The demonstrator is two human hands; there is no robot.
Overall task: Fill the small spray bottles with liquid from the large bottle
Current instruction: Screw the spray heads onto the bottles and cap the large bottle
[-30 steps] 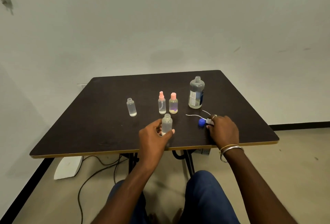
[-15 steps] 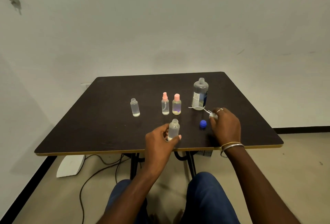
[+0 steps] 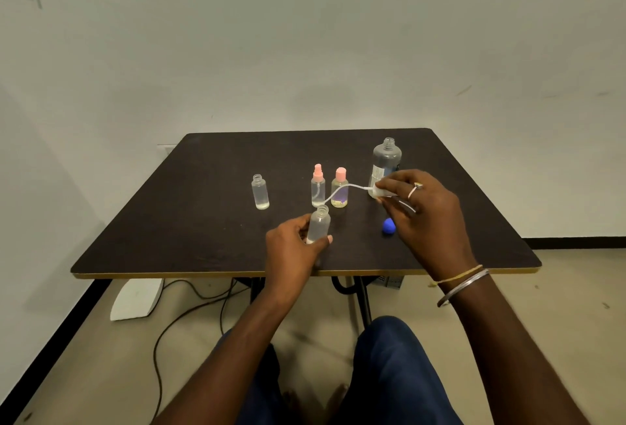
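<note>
Your left grip [image 3: 292,251]: holds uncapped spray bottle [image 3: 319,227] upright. Your right grip [image 3: 427,214]: pinches spray head [image 3: 380,191], dip tube [image 3: 342,189] lying leftward toward the bottle's mouth.

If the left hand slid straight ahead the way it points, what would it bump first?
Probably the left pink-topped bottle, standing just beyond the open bottle that the left hand holds; depth is hard to judge.
</note>
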